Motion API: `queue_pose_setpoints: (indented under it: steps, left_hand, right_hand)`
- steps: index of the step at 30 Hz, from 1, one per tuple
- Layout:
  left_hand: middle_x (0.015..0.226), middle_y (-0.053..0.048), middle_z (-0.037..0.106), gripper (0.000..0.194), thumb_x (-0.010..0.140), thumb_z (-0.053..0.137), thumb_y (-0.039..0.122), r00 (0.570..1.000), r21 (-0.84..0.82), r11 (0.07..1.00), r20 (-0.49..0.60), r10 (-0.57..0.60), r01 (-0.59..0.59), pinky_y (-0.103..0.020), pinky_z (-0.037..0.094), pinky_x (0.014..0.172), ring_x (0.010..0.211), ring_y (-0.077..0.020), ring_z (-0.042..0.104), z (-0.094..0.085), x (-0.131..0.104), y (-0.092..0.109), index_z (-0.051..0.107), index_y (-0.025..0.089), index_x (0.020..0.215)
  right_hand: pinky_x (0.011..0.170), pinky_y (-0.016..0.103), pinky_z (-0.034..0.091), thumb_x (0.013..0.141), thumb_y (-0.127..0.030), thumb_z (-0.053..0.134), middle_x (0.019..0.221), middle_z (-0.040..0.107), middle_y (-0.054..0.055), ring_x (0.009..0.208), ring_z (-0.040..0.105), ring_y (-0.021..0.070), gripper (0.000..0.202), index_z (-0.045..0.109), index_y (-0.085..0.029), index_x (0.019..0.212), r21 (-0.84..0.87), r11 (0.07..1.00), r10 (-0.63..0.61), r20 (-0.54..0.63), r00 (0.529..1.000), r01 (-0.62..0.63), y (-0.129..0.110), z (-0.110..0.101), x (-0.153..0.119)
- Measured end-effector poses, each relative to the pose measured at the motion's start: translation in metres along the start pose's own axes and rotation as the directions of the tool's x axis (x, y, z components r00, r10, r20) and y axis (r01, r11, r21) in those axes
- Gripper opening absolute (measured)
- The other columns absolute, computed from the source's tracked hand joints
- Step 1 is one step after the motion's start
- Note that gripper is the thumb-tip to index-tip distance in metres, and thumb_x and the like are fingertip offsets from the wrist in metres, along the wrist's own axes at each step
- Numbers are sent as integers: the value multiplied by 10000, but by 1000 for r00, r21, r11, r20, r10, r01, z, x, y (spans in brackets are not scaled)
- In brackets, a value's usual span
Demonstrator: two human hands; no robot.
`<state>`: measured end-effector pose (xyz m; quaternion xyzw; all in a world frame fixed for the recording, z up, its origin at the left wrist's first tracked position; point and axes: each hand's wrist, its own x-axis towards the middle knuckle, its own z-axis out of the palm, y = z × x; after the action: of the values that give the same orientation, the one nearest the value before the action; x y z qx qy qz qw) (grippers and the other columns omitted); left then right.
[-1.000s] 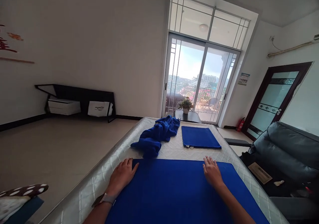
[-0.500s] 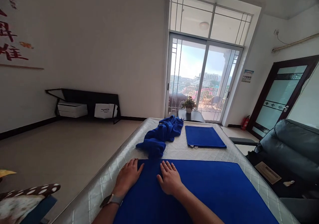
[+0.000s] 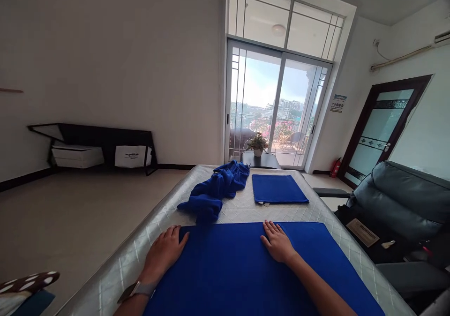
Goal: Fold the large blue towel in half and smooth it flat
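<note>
Rightward along the towel (image 3: 246,269) has slid the right hand (image 3: 278,242), flat with fingers spread; the left hand (image 3: 164,252) stays flat at its far left corner on the bed (image 3: 242,208).

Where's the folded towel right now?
The folded towel lies flat at the far right of the mattress, beside the crumpled towel and beyond the right hand.
</note>
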<state>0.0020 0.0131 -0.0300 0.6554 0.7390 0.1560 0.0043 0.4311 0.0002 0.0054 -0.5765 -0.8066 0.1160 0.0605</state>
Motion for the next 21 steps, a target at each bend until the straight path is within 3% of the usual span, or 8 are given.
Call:
queue_pose_setpoints:
  steps: [7, 12, 16, 21]
  left_hand:
    - [1496, -234, 603, 819, 925, 285, 616, 999, -26, 1000, -33, -13, 12, -535, 409, 1172, 1381, -397, 549, 1, 1, -2, 581, 42, 1427]
    - [1514, -243, 575, 897, 915, 243, 663, 999, -47, 998, -11, -33, 32, -542, 385, 1190, 1406, -401, 517, 8, 4, -6, 555, 19, 1455]
    - [1498, -251, 586, 908, 908, 239, 671, 999, -45, 999, -20, -28, 27, -551, 399, 1175, 1389, -406, 530, 12, 6, -9, 559, 12, 1443]
    - [1480, -254, 600, 921, 885, 239, 675, 1000, -24, 1000, -11, -20, 20, -539, 383, 1191, 1369, -404, 549, 10, 8, -9, 570, 6, 1425]
  right_hand:
    - [1302, 390, 92, 1045, -595, 167, 1735, 211, 40, 1613, 133, 194, 772, 235, -153, 1675, -82, 973, 213, -51, 976, -216, 115, -17, -34]
    - [1304, 426, 117, 1044, -536, 163, 1729, 244, 61, 1609, 170, 223, 760, 261, -106, 1663, -104, 912, 381, -140, 914, -396, 181, -21, -52]
    - [1306, 428, 123, 1046, -521, 179, 1731, 245, 60, 1607, 180, 231, 749, 264, -106, 1663, -119, 878, 441, -178, 880, -464, 203, -18, -55]
    - [1302, 446, 145, 1047, -553, 222, 1730, 264, 81, 1609, 171, 257, 748, 283, -131, 1662, -107, 868, 459, -199, 866, -485, 205, -14, -53]
